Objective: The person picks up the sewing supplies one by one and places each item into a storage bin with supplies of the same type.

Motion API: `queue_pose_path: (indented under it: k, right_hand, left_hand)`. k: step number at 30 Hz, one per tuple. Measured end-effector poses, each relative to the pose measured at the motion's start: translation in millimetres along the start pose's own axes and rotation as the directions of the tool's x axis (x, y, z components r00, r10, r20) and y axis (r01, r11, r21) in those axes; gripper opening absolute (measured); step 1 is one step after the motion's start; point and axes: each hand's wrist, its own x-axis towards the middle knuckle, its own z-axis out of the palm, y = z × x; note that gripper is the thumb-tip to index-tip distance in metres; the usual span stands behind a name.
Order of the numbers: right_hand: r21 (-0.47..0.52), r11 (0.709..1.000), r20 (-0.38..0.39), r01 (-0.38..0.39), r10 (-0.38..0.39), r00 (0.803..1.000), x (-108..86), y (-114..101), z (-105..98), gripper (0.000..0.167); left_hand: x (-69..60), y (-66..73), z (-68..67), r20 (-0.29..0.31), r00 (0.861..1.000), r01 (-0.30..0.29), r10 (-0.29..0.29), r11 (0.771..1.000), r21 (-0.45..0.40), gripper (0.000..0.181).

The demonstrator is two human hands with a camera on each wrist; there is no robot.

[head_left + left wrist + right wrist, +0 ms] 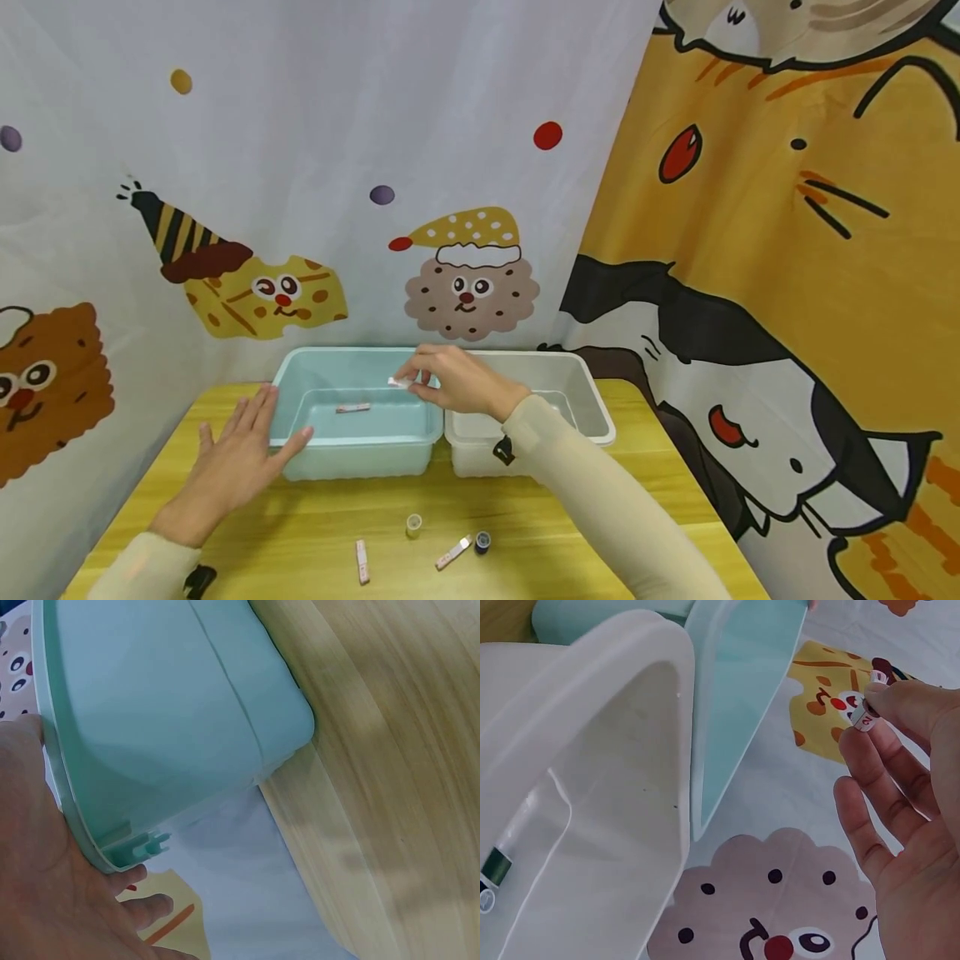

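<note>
My right hand (459, 382) pinches a small white stick with red print (864, 721) between thumb and fingertips, above the right part of the light blue bin (352, 460). In the right wrist view its other fingers are loosely bent. My left hand (228, 458) has its fingers spread against the left rim of that bin, the thumb near the front corner. A similar pale stick (352, 408) lies on the bin's floor.
To the right stands a white bin (480, 460), with a small dark green and white cylinder (496, 867) inside. On the wooden table in front lie two pale sticks (362, 562), a whitish spool (413, 525) and a dark spool (482, 542). Printed curtains hang behind.
</note>
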Motion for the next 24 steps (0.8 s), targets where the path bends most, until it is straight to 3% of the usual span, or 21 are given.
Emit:
queue_pose_path:
  k: [12, 24]
  right_hand:
    - [0.049, 0.998, 0.026, -0.031, 0.030, 0.999, 31.9, 11.8, 6.9, 0.026]
    - [0.033, 0.995, 0.066, -0.092, 0.089, 0.994, 55.5, 16.1, 16.8, 0.026]
  left_hand:
    - [-0.1, 1.2, -2.3, 0.007, 1.000, 0.001, -0.001, 1.000, -0.005, 0.117]
    - [1.2, -1.1, 0.0, 0.011, 1.000, 0.002, -0.002, 1.000, -0.005, 0.118]
